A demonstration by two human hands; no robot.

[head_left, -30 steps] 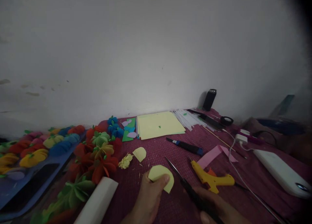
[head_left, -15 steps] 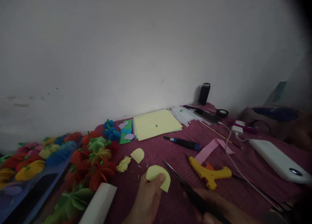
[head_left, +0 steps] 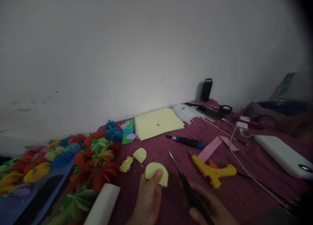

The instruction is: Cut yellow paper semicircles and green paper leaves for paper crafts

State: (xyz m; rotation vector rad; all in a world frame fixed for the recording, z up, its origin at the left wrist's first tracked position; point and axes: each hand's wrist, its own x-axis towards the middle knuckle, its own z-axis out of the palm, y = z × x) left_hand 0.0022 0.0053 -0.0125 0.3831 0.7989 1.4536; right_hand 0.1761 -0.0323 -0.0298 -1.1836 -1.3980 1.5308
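Observation:
My left hand (head_left: 149,197) pinches a pale yellow paper piece (head_left: 154,172) with a rounded edge, thumb on top. In my right hand (head_left: 210,203) is a pair of scissors (head_left: 186,186) with black handles, its narrow metal tip pointing up and left, apart from the paper. Beyond the left hand lie a second pale yellow cut-out (head_left: 140,155) and a small heap of yellow paper scraps (head_left: 126,164). A yellow glue gun (head_left: 212,171) rests to the right of the scissors, and a utility knife (head_left: 187,142) lies farther back.
Sheets of yellow paper (head_left: 158,122) lie by the wall, beside white strips (head_left: 187,112). Colourful paper flowers (head_left: 97,159) and a white roll (head_left: 104,203) stand at left. A pink ribbon (head_left: 212,147), white power bank (head_left: 281,156), cable and black can (head_left: 206,89) are at right.
The scissors and my right hand have shifted slightly left and turned more upright. The yellow paper in my left hand has turned a little. The view has moved slightly.

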